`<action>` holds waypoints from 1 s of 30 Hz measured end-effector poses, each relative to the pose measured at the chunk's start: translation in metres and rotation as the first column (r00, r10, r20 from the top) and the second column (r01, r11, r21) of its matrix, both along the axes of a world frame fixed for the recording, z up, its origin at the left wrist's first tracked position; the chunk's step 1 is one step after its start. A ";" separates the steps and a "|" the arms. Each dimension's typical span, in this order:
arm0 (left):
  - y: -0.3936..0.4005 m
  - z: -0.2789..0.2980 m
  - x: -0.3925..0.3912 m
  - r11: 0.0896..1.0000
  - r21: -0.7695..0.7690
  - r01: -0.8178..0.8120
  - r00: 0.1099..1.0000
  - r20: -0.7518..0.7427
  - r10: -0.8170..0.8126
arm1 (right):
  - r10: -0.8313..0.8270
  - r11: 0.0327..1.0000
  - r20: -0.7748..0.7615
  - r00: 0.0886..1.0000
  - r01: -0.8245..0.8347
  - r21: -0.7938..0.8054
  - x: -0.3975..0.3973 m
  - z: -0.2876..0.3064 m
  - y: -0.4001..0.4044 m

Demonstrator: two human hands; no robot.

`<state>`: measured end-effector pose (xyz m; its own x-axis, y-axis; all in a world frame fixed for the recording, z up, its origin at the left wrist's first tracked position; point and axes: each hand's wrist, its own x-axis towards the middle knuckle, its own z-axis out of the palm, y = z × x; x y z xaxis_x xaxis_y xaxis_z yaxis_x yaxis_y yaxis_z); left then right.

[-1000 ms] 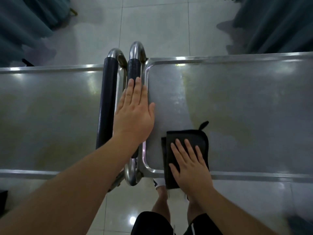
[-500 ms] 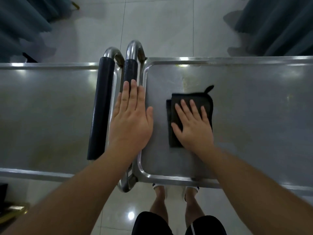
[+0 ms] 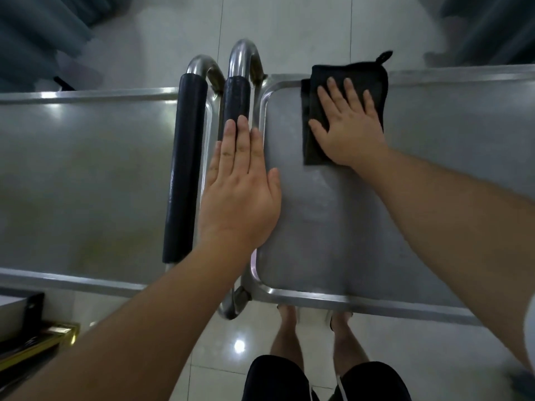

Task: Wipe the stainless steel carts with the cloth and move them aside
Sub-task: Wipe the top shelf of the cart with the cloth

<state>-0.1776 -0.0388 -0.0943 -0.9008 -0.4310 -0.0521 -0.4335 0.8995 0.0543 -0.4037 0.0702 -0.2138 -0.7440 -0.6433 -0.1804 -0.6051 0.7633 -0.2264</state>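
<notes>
You will find nothing to read here: no lettering, label, brand mark or number shows on either steel cart top, on the black cloth, or on the dark padded handles between the carts. The dark and gold-edged things at the near left are too blurred to show you any writing.

Dim, cool overhead lighting. Small specular highlights mark the upper left rim of the brushed stainless steel cart top and the glossy pale floor tile at lower centre. Wide-angle distortion bows the cart rims near the frame edges. Corners are soft; the grey curtain folds at upper left are blurred.
</notes>
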 end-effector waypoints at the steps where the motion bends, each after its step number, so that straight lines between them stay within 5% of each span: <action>1: 0.000 0.000 0.000 1.000 0.001 0.003 1.000 0.000 -0.003 | -0.013 1.000 0.000 1.000 0.013 0.000 0.010 0.000 0.007; 15: -0.001 -0.008 0.000 0.998 -0.055 0.016 1.000 0.014 -0.016 | 0.034 0.992 0.015 0.999 -0.036 0.120 0.220 -0.004 0.226; 23: -0.003 -0.013 0.004 0.998 -0.058 0.000 1.000 -0.029 -0.001 | 0.112 0.986 0.026 0.993 -0.114 0.119 0.192 -0.007 0.228; 30: -0.001 -0.013 0.005 0.997 -0.082 -0.004 1.000 -0.022 0.002 | -0.001 0.997 -0.024 1.000 0.002 0.072 0.063 -0.004 0.160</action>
<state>-0.1722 -0.0399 -0.1077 -0.9000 -0.4358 0.0030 -0.4358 0.9000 -0.0104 -0.3405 0.2304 -0.2175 -0.7496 -0.6283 -0.2083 -0.6086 0.7779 -0.1561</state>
